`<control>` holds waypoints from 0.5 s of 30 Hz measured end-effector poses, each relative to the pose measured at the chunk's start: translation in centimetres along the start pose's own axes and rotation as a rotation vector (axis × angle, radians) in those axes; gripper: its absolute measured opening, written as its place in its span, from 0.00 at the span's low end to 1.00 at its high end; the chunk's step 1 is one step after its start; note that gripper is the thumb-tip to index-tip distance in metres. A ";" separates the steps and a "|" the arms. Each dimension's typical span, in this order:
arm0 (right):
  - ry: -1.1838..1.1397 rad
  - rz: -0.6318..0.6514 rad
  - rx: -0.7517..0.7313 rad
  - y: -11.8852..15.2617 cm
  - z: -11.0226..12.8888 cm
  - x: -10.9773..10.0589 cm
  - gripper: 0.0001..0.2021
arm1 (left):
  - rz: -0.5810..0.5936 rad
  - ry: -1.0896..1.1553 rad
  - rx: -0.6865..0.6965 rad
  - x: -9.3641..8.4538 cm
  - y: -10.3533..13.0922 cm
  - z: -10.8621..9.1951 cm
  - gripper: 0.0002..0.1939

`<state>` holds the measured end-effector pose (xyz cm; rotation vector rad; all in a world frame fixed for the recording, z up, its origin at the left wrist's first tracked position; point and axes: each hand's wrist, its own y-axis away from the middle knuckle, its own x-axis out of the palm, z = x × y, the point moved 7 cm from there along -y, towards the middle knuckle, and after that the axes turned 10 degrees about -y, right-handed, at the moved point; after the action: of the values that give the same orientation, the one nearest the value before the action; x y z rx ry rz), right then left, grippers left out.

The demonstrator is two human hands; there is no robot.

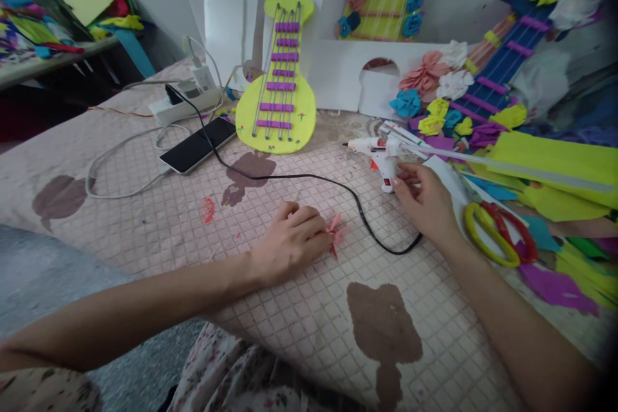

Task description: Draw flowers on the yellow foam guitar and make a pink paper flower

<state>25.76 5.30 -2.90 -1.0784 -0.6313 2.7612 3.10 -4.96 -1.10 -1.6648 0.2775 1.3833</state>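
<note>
My left hand (294, 241) rests on the patterned tablecloth with its fingers curled round one side of a small pink paper piece (335, 232), whose pointed tips stick out to the right. At the right, my right hand (425, 199) is beside the handle of a white glue gun (383, 161); thumb and fingers are bent close together at the handle's edge. The gun's dark nozzle points left, and a long glue stick runs out of its back to the right. A black cord (357, 196) curves between my hands.
A yellow paper guitar (277, 109) leans on white boards behind. A phone (197, 145) and power strip (186, 103) lie at the left. Scissors (492, 232) and coloured paper scraps (560, 283) are at the right, below a blue guitar (502, 71) with paper flowers.
</note>
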 end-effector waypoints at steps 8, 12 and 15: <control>0.092 -0.168 -0.105 1.9 3.6 -2.0 0.13 | 0.001 0.004 0.000 0.0 0.0 0.0 0.09; -0.001 -0.019 -0.163 4.3 7.4 -0.8 0.02 | 0.001 0.004 0.005 0.1 0.0 0.0 0.08; -0.173 0.269 -0.081 6.2 8.9 2.2 0.02 | 0.003 -0.007 0.005 0.0 0.0 0.0 0.08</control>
<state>18.51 -2.77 -0.95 -1.0147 -0.6687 3.1124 3.15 -4.93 -1.13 -1.6564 0.2797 1.3895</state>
